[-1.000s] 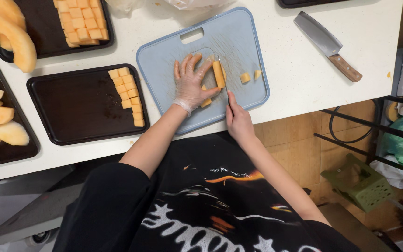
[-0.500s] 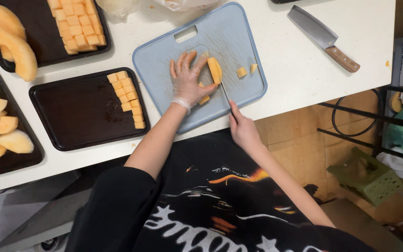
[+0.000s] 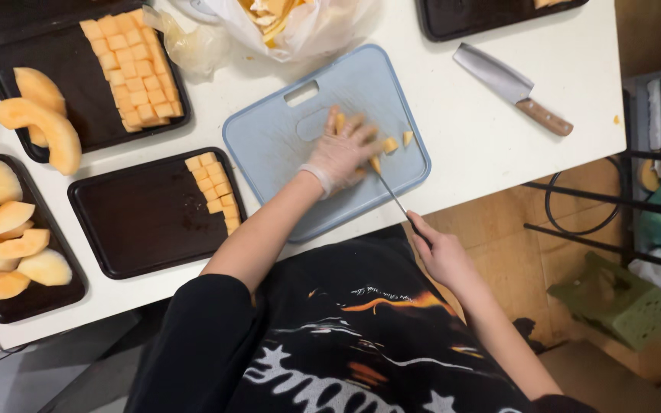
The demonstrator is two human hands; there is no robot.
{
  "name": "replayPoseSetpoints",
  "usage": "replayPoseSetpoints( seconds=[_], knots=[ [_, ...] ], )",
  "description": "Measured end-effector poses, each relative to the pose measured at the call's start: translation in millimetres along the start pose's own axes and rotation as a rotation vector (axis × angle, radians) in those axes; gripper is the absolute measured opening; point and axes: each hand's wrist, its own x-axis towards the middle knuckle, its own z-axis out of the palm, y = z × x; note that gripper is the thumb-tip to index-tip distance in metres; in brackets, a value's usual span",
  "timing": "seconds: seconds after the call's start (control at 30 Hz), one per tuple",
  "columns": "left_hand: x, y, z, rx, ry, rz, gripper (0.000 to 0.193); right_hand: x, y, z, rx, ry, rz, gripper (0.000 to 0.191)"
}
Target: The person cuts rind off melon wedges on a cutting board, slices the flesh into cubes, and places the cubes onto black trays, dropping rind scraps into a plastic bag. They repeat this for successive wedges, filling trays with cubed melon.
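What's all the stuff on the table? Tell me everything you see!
Cutting board: one, pale blue, table middle.
Melon pieces: few, orange, on the board.
Thin knife: one, in the right hand.
Cleaver: one, wooden handle, right of the board.
Black trays: several, left and top.
Melon cubes: orange rows on two trays.
Melon slices: orange, far left.
Plastic bag: clear, top.
Left hand: gloved, on the melon.
Right hand: bare, at the table edge.

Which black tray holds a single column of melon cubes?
The black tray nearest the cutting board: one column of cubes along its right edge. The upper-left tray holds two columns plus slices; the far-left one only slices.
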Motion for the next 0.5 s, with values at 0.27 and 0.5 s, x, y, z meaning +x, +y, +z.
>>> replayPoseSetpoints(
  seconds=[0.27,0.5],
  knots=[
    [12.3,-12.9,7.8,-0.036,0.061,-0.147,0.013,-12.4,1.7,-38.4,0.05,-0.123,0.206,0.056],
    [15.0,-1.7,4.7,-0.038,0.123,0.043,0.05,3.0,17.4,-54.2,0.201,-0.045,0.176,0.055]
  ],
)
